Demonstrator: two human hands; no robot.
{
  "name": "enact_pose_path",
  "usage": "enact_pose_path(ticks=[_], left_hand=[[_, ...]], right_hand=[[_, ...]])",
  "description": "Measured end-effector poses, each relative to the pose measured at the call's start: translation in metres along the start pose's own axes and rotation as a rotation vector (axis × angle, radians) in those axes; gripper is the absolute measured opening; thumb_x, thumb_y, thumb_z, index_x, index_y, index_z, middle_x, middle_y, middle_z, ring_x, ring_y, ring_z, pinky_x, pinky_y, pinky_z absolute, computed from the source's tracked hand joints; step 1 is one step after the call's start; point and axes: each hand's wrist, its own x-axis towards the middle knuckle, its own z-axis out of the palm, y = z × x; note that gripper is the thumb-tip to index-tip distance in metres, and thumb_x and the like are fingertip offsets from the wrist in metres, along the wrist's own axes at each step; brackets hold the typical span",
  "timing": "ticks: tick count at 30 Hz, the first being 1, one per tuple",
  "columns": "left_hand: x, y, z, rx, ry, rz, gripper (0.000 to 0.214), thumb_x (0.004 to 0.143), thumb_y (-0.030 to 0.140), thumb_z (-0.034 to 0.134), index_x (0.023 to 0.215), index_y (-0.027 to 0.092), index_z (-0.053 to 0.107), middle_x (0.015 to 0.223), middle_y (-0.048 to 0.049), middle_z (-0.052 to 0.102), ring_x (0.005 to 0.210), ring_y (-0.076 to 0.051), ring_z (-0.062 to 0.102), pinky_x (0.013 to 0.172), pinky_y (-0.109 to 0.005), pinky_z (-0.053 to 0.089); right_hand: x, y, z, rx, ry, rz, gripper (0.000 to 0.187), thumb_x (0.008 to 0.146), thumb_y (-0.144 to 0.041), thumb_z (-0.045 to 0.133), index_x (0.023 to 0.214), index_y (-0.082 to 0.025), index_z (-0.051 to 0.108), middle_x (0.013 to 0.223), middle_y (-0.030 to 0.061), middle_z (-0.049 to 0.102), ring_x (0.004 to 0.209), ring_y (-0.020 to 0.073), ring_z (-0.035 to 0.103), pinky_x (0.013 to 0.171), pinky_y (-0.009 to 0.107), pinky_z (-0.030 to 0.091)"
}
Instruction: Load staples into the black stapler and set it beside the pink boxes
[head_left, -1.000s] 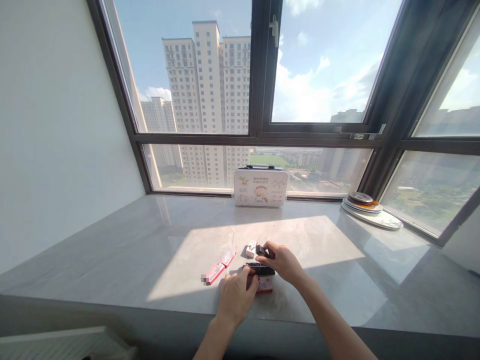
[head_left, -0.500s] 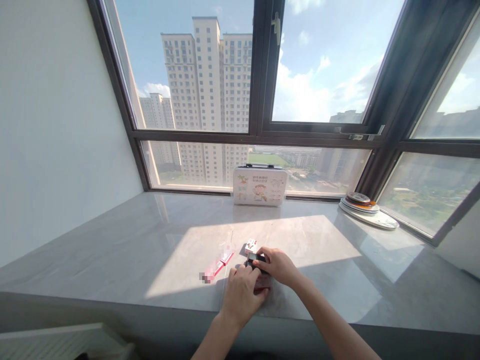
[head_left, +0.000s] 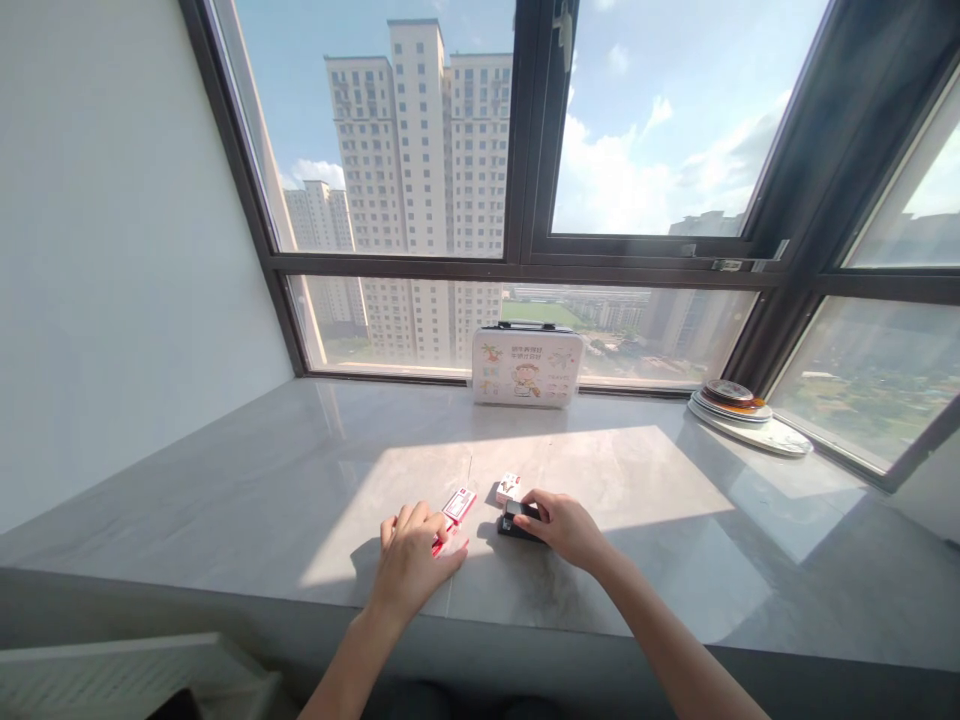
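Observation:
My right hand is closed around a small black stapler lying on the sunlit stone sill, its fingers on top and at the side. Just behind the stapler stands a small white box with a dark picture on it. Over to the left, my left hand has its fingers bent down over a red-and-white playing card, partly hidden by the hand. A red-and-white card piece lies just beyond those fingertips, beside or overlapping it; which one I cannot tell.
A white case with cartoon prints and a black handle stands upright against the window. Stacked plates sit in the right corner of the sill. Below the front edge at left is a pale slatted object.
My left hand has moved left from the stapler to the red-and-white cards. The red-edged piece beneath it near the stapler is gone from there. My right hand stays on the stapler.

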Motion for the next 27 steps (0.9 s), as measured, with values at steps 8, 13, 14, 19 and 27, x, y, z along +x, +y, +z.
enact_pose_path(ticks=[8,13,14,19,27], left_hand=[[0.017,-0.029,0.019,-0.188,-0.110,0.217,0.029,0.083,0.038,0.068,0.110,0.026,0.064,0.157,-0.0035,0.043,0.144,-0.028,0.040,0.112,-0.042,0.042],[0.019,-0.031,0.044,-0.121,-0.205,0.340,0.071,0.096,0.037,0.052,0.161,0.028,0.025,0.170,-0.0041,0.024,0.156,-0.026,0.024,0.126,-0.045,0.027],[0.018,-0.028,0.050,-0.102,-0.202,0.344,0.071,0.098,0.037,0.050,0.163,0.028,0.022,0.170,-0.0046,0.026,0.156,-0.026,0.025,0.127,-0.046,0.026],[0.016,-0.003,0.073,-0.036,-0.081,0.268,0.069,0.100,0.039,0.046,0.164,0.027,0.021,0.166,-0.0050,0.034,0.152,-0.025,0.033,0.125,-0.043,0.030],[0.050,0.042,0.104,-0.035,-0.009,0.198,0.057,0.104,0.037,0.039,0.161,0.036,0.029,0.159,-0.0022,0.047,0.149,-0.025,0.038,0.116,-0.042,0.042]], right_hand=[[-0.002,-0.002,-0.002,-0.006,-0.002,0.000,0.032,0.092,-0.057,0.063,0.105,-0.029,0.071,0.071,-0.0040,0.057,0.067,0.0148,0.055,0.061,0.025,0.030],[-0.002,-0.005,-0.004,-0.001,-0.007,0.013,0.031,0.090,-0.054,0.065,0.105,-0.028,0.072,0.070,-0.0035,0.057,0.067,0.0150,0.055,0.062,0.025,0.030],[-0.003,-0.006,-0.005,0.002,-0.008,0.017,0.030,0.090,-0.053,0.065,0.104,-0.028,0.072,0.070,-0.0034,0.058,0.067,0.0149,0.054,0.061,0.025,0.029],[-0.009,-0.003,-0.014,0.036,-0.019,0.067,0.029,0.088,-0.050,0.067,0.100,-0.025,0.074,0.068,-0.0022,0.060,0.063,0.0142,0.053,0.059,0.026,0.027],[-0.035,0.008,-0.014,0.186,0.065,0.223,0.055,0.094,-0.068,0.047,0.083,-0.019,0.070,0.056,-0.0001,0.057,0.054,0.0156,0.050,0.053,0.026,0.026]])
